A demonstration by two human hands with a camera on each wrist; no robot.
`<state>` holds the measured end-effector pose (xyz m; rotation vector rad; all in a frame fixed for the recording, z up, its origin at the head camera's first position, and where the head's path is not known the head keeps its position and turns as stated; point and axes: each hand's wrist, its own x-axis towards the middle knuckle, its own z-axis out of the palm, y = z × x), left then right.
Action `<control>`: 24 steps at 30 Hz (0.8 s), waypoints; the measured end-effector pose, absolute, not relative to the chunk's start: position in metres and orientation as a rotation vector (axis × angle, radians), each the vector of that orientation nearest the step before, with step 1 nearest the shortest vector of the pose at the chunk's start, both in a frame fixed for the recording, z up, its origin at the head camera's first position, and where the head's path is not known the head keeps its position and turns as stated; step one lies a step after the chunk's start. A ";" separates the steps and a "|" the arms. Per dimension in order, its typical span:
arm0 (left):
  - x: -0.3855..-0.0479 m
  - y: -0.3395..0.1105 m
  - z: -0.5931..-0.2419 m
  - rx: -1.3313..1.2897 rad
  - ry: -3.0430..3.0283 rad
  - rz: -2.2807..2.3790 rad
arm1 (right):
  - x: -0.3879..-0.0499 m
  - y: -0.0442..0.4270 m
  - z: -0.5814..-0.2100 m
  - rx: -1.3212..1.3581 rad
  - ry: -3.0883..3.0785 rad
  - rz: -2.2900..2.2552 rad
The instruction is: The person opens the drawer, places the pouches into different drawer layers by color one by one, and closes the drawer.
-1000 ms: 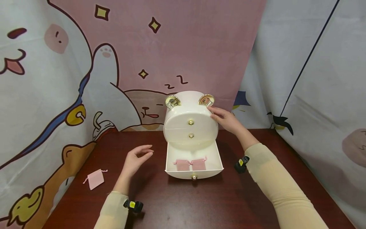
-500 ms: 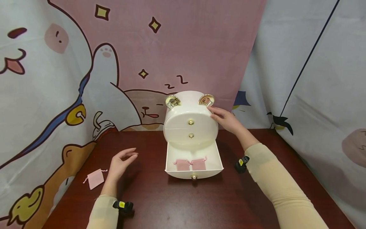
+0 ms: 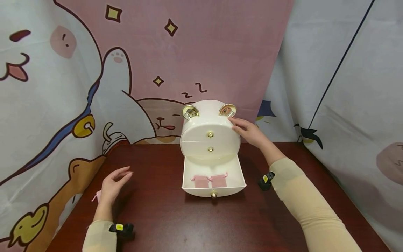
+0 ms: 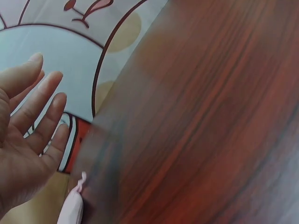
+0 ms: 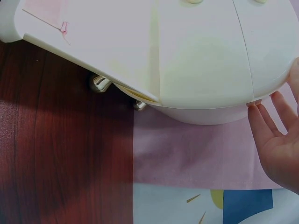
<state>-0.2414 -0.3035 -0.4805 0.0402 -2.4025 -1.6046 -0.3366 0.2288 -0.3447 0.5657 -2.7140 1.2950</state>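
A white rounded jewelry box (image 3: 195,133) with gold ears and round gold knobs stands at the middle of the table. Its bottom drawer (image 3: 192,168) is pulled out, and two pink drawstring pouches (image 3: 218,181) lie inside at the front. My right hand (image 3: 251,134) rests against the box's upper right side, fingertips and thumb touching it below the ear. Over on the left, my left hand (image 3: 112,185) is held above the table with fingers loosely extended and nothing in them. Another pink drawstring pouch (image 4: 71,207) lies beside and below it, mostly hidden behind the hand in the head view.
The dark red-brown wooden table (image 3: 176,224) spreads around the box. A printed cartoon curtain (image 3: 201,52) hangs behind and along both sides, close to the table edges. Small black wrist cameras (image 3: 266,181) are strapped to both wrists.
My left hand has moved left, away from the box, to the loose pink pouch, which it now largely covers in the head view. The right hand and the box have stayed still.
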 end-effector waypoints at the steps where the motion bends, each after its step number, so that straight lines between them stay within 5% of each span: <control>1: -0.240 -0.307 -0.481 0.054 -2.394 -1.602 | -0.337 0.229 -0.345 0.567 -2.712 1.297; 24: -0.226 -0.370 -0.485 0.347 -2.398 -1.555 | -0.336 0.229 -0.345 0.577 -2.713 1.286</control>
